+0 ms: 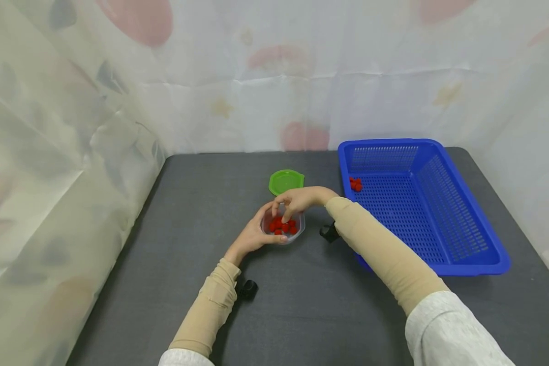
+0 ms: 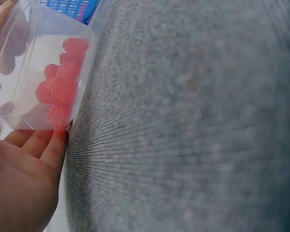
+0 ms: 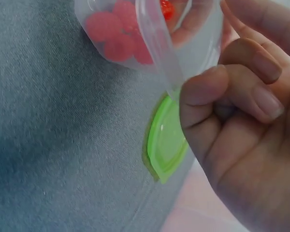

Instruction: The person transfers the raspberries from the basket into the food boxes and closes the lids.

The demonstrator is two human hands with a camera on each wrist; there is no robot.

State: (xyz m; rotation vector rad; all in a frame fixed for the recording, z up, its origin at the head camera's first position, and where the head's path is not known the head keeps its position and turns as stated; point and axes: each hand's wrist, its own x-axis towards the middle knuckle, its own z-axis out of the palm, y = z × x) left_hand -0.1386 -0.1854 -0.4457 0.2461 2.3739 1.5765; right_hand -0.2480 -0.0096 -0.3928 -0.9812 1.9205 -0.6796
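My left hand grips a clear plastic tub from its left side, thumb along the near side and fingers at the far side. Inside lie several red raspberries, bunched at the bottom. From the right, my right hand reaches over the rim, with a thumb and finger dipping down among the raspberries. The hand's other fingers curl outside the tub's rim. Whether the dipping fingertips pinch a raspberry, I cannot tell. Just beyond the tub, a green lid lies flat on the table.
A large blue plastic basket stands at the right of the dark grey table, behind my right forearm. A few raspberries sit in its back left corner. Patterned sheeting hangs along the table's back and sides.
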